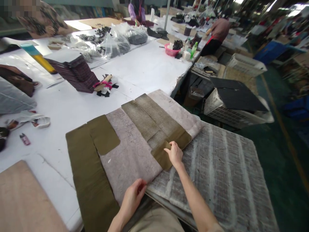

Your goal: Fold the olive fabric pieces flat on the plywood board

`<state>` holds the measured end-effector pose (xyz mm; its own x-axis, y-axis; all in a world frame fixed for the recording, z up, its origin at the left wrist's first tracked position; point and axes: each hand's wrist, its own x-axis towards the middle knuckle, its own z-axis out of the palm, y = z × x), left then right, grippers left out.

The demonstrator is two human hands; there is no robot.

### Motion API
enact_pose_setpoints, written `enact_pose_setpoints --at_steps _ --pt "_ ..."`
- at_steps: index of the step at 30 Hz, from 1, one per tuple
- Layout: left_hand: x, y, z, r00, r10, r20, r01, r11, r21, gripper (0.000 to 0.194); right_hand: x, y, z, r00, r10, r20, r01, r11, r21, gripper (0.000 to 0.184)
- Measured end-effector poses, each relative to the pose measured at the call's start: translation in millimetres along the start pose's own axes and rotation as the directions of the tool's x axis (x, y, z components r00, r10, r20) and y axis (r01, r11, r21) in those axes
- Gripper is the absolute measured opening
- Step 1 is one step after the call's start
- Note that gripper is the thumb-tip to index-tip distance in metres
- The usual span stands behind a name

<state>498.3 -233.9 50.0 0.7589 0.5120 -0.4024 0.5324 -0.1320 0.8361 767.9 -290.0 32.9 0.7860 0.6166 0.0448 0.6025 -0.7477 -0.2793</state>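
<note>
My right hand (175, 154) pinches a small raised bit of an olive fabric piece (163, 158), near its front edge. The piece has a grey-brown textured area (147, 116) behind its smooth olive strip, and lies on a pinkish-grey sheet (130, 145). At the sheet's near edge, my left hand (132, 195) has curled fingers with thumb and forefinger together; whether the edge is between them is hidden. Left of it lies a long olive panel (89, 174), with another olive piece with rounded corners (105, 135) by its far end.
A striped grey board (217, 164) extends under the sheet to the right. On the white table (149, 69) are a dark stack of pieces (76, 72), plastic bags (116, 40), a pink basin (171, 50) and small snips (24, 139). A crate (224, 111) stands beyond the board. Several people work farther off.
</note>
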Motion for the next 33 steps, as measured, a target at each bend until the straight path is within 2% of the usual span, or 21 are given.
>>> enact_pose_setpoints --at_steps 5,9,11,13,16,19,22,24,26,28,33 --pt "4 1 1.9 1.0 -0.005 -0.026 0.005 1.0 0.006 0.021 12 2 -7 0.993 0.005 0.119 -0.003 1.0 -0.02 0.019" --pt "4 0 3.6 0.999 -0.004 -0.049 0.003 1.0 -0.013 0.02 8 -2 -13 0.988 -0.124 0.086 0.124 0.992 0.01 0.013" --pt "4 -1 4.0 0.999 0.006 -0.052 -0.007 0.999 -0.033 0.018 3 -4 -14 0.978 -0.198 0.066 0.189 0.974 0.122 0.011" --pt "6 -3 3.7 0.998 0.016 -0.057 -0.019 0.998 -0.064 0.018 -3 -5 -15 0.969 -0.229 0.094 0.19 0.932 0.309 0.011" --pt "11 -6 2.0 0.997 0.029 -0.071 -0.038 0.989 -0.142 0.02 -10 -6 -16 0.972 -0.202 0.123 0.096 0.813 0.574 0.014" --pt "17 -7 1.5 0.997 0.005 -0.08 -0.028 0.956 -0.293 0.022 -19 -9 -22 0.981 -0.135 0.141 -0.016 0.665 0.747 0.027" --pt "24 -4 3.6 0.997 -0.05 -0.057 0.016 0.872 -0.489 0.027 -30 -9 -25 0.969 -0.099 0.226 -0.138 0.541 0.829 0.043" --pt "29 -1 5.3 0.998 -0.057 -0.026 0.031 0.811 -0.585 0.03 -32 -5 -21 0.96 -0.038 0.276 -0.221 0.502 0.836 0.048" --pt "37 3 6.4 0.999 -0.042 -0.025 0.017 0.78 -0.625 0.032 -31 -2 -16 0.919 -0.021 0.394 -0.336 0.479 0.811 0.049" --pt "43 7 7.3 0.998 -0.04 -0.055 -0.005 0.76 -0.65 0.033 -28 -2 -14 0.86 -0.067 0.506 -0.422 0.462 0.78 0.049" --pt "57 17 6.9 0.989 -0.045 -0.137 -0.057 0.754 -0.654 0.038 -27 -11 -39 0.77 -0.253 0.586 -0.478 0.38 0.792 0.05"
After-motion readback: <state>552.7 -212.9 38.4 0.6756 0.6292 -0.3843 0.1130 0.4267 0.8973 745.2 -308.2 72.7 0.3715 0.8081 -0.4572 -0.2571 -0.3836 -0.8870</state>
